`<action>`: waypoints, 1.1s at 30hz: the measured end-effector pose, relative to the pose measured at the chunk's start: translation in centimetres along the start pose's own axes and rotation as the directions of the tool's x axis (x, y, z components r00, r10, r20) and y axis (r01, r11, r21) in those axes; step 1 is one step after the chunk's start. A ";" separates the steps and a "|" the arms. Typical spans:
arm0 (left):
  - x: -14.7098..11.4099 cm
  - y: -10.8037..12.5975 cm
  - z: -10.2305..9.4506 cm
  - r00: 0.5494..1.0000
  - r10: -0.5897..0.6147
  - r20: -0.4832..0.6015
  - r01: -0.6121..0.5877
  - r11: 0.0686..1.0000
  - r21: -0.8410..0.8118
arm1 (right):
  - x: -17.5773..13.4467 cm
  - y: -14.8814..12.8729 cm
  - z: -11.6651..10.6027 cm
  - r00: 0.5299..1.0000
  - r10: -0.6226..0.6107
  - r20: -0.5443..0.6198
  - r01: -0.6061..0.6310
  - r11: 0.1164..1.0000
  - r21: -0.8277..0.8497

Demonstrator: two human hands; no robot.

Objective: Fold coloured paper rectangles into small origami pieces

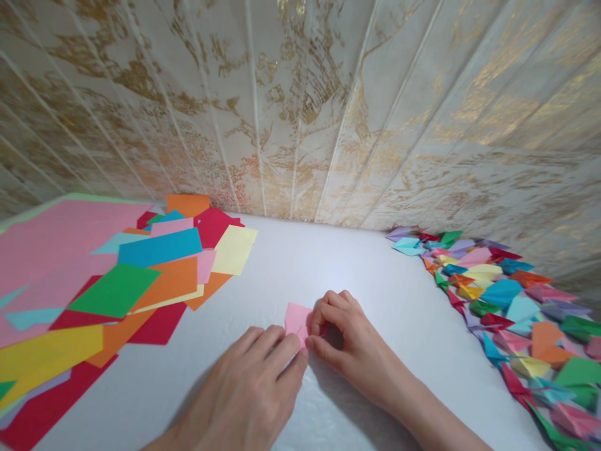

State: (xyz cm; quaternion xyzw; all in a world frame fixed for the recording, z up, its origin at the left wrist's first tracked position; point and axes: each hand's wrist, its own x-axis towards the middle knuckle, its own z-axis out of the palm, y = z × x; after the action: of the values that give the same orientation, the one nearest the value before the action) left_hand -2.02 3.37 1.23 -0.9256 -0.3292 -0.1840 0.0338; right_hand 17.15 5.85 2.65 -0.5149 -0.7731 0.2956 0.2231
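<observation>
A small folded piece of pink paper [297, 317] lies on the white table between my hands, near the middle of the view. My left hand [256, 376] rests over its lower left part, with the fingers together and the thumb tip at its lower edge. On the right edge, my right hand [340, 332] pinches the paper between thumb and bent index finger. Part of the paper is hidden under my fingers.
Loose coloured paper pieces [159, 244] overlap on the left, beside large pink sheets [84, 225]. Rows of folded paper shapes [502, 291] in many colours cover the right side. A pleated white and gold curtain [291, 113] hangs along the back edge of the white table [323, 257].
</observation>
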 end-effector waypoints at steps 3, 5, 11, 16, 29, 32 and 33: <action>0.0 0.0 0.0 1.000 -0.002 0.005 0.002 1.000 -0.007 | -0.2 0.0 0.1 1.000 -0.010 -0.022 0.011 1.000 0.016; 0.0 0.1 0.0 1.000 -0.013 0.005 0.013 1.000 -0.011 | -0.4 0.0 0.2 0.999 -0.016 -0.031 0.017 0.999 0.030; -0.4 0.0 0.1 0.999 -0.007 -0.052 0.008 1.000 0.003 | -0.7 0.4 -0.2 1.000 0.011 -0.016 -0.010 0.997 0.077; -0.2 -0.4 0.0 0.999 0.033 -0.003 -0.033 0.998 -0.059 | -0.8 1.9 -0.9 0.993 0.063 -0.096 -0.045 0.983 0.180; 0.2 -1.0 -0.2 0.992 -0.125 -0.005 0.121 0.966 -0.230 | -1.6 0.3 0.3 1.000 0.000 -0.031 0.005 0.986 0.165; 0.5 -1.0 -0.2 0.993 -0.115 0.007 0.113 0.961 -0.251 | -1.7 0.0 0.3 0.997 -0.076 -0.019 0.078 0.991 0.105; 0.6 -1.0 -0.1 0.995 -0.104 0.001 0.101 0.965 -0.242 | -1.8 -0.1 0.3 0.994 -0.109 -0.008 0.109 0.990 0.084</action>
State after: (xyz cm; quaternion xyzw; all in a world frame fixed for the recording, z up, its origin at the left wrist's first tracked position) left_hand -2.24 4.46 1.52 -0.9033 -0.3516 -0.2297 -0.0869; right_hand 17.50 4.08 2.42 -0.4625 -0.7865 0.3146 0.2618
